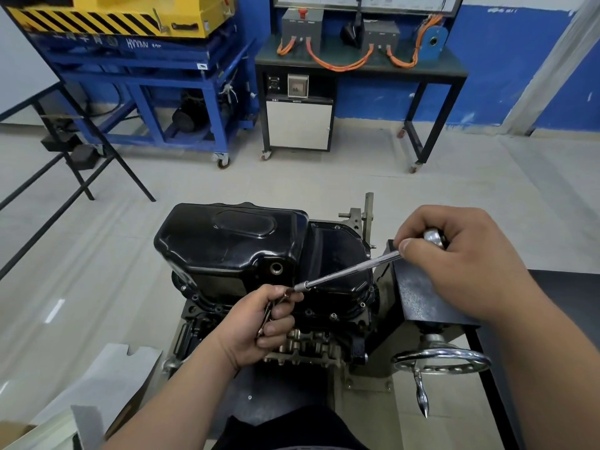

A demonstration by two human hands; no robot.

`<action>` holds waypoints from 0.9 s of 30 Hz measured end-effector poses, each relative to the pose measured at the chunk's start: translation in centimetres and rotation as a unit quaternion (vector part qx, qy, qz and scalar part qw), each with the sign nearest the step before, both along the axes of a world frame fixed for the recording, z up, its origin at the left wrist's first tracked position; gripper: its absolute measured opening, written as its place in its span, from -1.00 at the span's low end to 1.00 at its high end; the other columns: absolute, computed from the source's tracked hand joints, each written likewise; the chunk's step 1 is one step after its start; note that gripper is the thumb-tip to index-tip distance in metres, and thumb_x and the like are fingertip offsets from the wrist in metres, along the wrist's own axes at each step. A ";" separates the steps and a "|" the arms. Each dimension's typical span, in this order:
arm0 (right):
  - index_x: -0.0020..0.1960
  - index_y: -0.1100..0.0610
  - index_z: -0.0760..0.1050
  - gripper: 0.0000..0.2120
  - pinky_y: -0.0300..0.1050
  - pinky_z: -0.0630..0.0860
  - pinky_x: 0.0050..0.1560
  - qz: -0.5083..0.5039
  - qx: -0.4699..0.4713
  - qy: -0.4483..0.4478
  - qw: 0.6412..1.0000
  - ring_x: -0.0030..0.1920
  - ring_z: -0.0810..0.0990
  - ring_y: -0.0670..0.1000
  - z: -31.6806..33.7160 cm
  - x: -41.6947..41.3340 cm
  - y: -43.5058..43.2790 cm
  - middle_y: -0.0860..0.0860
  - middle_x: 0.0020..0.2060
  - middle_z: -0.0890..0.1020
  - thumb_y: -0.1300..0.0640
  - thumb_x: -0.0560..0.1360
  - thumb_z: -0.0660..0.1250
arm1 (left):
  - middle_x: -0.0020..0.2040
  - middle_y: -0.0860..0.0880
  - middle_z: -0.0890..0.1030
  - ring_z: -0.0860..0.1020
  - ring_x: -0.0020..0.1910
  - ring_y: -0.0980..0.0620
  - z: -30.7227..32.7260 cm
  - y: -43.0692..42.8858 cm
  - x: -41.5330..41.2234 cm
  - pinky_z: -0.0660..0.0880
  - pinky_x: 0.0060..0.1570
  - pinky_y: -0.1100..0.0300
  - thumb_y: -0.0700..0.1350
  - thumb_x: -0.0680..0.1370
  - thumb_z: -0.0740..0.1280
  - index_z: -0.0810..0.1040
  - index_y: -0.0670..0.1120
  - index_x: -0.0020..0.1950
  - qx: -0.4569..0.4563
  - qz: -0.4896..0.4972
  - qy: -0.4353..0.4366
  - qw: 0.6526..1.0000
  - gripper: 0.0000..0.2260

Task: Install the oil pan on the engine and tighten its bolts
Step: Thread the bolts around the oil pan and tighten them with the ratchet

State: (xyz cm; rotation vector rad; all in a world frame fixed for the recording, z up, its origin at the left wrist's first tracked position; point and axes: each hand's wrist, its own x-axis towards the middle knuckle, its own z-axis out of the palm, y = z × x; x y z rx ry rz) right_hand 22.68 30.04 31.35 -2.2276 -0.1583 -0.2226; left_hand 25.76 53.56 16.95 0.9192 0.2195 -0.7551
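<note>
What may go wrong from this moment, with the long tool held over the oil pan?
1. The left hand grips small metal parts, probably bolts, while pinching at the tip of the tool; one may drop into the engine below.
2. The right hand holds the tool only at its far end, so the tip may wobble and scrape the oil pan.

Your left grip (259, 323) is curled, thumb and forefinger pinching the tip end of the socket driver (347, 271), other fingers folded round a thin metal piece (267, 315). Your right grip (454, 254) sits higher and further right, fingers wrapped over the driver's knob end, thumb along the shaft. Left forearm (181, 391) and right forearm (545, 368) are bare, rising from the bottom edge.
</note>
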 end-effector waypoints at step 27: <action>-0.36 0.01 0.49 -0.83 -0.39 0.37 -0.36 0.118 -0.042 -0.062 0.990 -0.38 0.49 -0.10 1.5 1.9 -1.5 -0.11 -0.43 0.54 0.26 0.26 0.24 | -0.47 0.03 0.29 0.27 -0.64 0.17 2.3 0.5 -0.8 0.14 -0.73 0.43 -0.18 0.34 0.52 0.52 -0.23 -0.21 -0.090 -0.142 0.169 0.971 -0.79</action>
